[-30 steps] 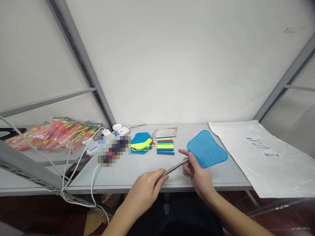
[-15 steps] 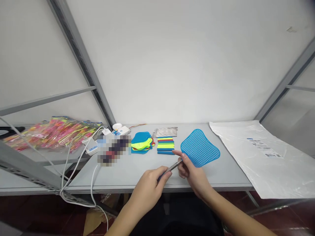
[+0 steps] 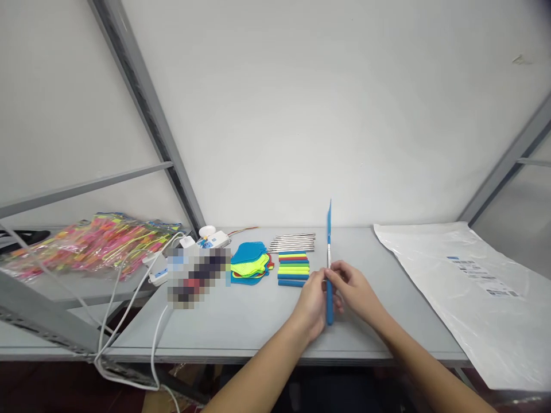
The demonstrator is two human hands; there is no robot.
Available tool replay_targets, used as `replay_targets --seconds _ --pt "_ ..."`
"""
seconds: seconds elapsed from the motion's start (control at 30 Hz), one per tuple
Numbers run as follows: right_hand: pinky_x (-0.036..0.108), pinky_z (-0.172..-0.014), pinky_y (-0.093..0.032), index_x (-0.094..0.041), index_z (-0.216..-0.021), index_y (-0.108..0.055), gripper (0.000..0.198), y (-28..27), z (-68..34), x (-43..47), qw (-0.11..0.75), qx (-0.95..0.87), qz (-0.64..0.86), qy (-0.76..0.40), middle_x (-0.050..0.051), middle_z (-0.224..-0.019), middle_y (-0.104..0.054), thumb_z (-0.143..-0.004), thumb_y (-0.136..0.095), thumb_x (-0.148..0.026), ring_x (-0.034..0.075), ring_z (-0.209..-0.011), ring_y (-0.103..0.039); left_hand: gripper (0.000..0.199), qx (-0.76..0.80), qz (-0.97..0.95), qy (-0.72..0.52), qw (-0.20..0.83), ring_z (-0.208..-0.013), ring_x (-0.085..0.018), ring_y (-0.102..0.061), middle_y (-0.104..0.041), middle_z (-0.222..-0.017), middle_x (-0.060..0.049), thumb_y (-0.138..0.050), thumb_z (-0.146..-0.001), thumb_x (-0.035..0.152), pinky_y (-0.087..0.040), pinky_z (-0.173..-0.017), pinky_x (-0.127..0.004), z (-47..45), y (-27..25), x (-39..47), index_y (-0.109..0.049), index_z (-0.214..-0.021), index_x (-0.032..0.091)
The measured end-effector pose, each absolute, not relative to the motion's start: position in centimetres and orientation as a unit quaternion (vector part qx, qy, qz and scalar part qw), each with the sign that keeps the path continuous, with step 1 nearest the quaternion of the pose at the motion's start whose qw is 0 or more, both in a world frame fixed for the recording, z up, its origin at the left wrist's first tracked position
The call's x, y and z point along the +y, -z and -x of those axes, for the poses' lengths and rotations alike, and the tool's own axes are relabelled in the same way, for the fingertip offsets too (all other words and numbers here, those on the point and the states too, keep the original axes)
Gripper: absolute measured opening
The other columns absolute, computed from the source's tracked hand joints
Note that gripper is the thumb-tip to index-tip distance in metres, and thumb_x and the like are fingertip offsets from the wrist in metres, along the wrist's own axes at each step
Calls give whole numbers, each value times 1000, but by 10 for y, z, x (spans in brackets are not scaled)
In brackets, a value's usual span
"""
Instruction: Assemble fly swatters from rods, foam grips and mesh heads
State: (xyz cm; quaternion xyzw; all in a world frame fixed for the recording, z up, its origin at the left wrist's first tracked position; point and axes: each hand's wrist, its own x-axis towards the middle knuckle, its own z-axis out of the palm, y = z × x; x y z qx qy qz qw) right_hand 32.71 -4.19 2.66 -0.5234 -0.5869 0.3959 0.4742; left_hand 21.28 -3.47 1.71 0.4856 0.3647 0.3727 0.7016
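Observation:
A blue fly swatter (image 3: 329, 226) stands edge-on in front of me, its thin head pointing up and its blue handle down. Between head and handle runs a metal rod. My left hand (image 3: 310, 307) is closed on the swatter at the top of the handle. My right hand (image 3: 355, 289) pinches the same spot from the other side, its other fingers partly hidden behind. Left of the hands lies a row of coloured handle tubes (image 3: 294, 267), with metal rods (image 3: 293, 242) behind them. Beside these is a pile of loose swatter heads (image 3: 250, 265) in blue, yellow and red.
A white plastic package (image 3: 465, 310) with a label covers the table's right side. Power strips (image 3: 215, 240) with white cables (image 3: 155, 344) are at the left, beside a blurred patch. Bagged colourful items (image 3: 99, 246) lie further left. Metal shelf posts (image 3: 142, 97) frame the table.
The swatter has turned from lying tilted, head flat to view, to upright and edge-on. My left hand has moved right, up against my right hand, which now pinches instead of having its index finger extended.

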Motion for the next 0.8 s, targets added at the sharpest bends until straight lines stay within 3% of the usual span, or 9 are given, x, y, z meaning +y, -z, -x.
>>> replay_targets --seconds 0.07,0.17,0.37,0.5,0.57,0.8 --pt "27 -56 -38 -23 -79 -46 27 -29 -348 -30 418 -622 605 -270 -3 -64 -51 -90 -48 -47 15 -58 -50 32 366 -538 -359 669 -59 -9 -50 -50 -83 0 -31 -93 50 -42 -54 -22 -218 -13 -27 -43 -93 20" --pt "27 -54 -33 -24 -73 -40 26 -29 -376 -8 290 -633 710 -107 -2 -60 -51 -92 -39 -41 16 -56 -49 20 345 -647 -303 609 -65 -13 -54 -56 -78 0 -49 -89 38 -44 -64 -27 -207 -10 -12 -51 -87 18" --pt "29 -51 -29 -23 -57 -41 31 -7 -395 28 158 -632 752 -102 3 -56 -57 -86 -42 -32 17 -51 -50 13 279 -827 -250 419 -81 -19 -50 -58 -82 -4 -52 -87 24 -36 -79 -34 -172 -18 18 -56 -77 18" --pt "29 -51 -30 -22 -59 -46 32 3 -394 32 96 -626 769 -88 6 -64 -62 -88 -38 -34 20 -57 -56 14 225 -953 -183 85 -84 -21 -49 -58 -86 -6 -44 -91 20 -34 -73 -35 -160 -20 30 -54 -82 17" --pt "30 -52 -30 -22 -63 -48 33 3 -395 32 71 -626 773 -77 7 -68 -64 -90 -35 -36 22 -61 -58 15 222 -960 -168 -23 -83 -20 -49 -59 -87 -5 -42 -93 21 -34 -72 -35 -156 -20 32 -54 -85 17" --pt "31 -56 -32 -21 -71 -52 40 -4 -404 36 -6 -643 765 -50 9 -74 -65 -95 -31 -45 27 -71 -64 18 292 -943 -144 -67 -89 -22 -51 -60 -93 -5 -43 -96 29 -38 -76 -38 -143 -28 24 -55 -88 19"
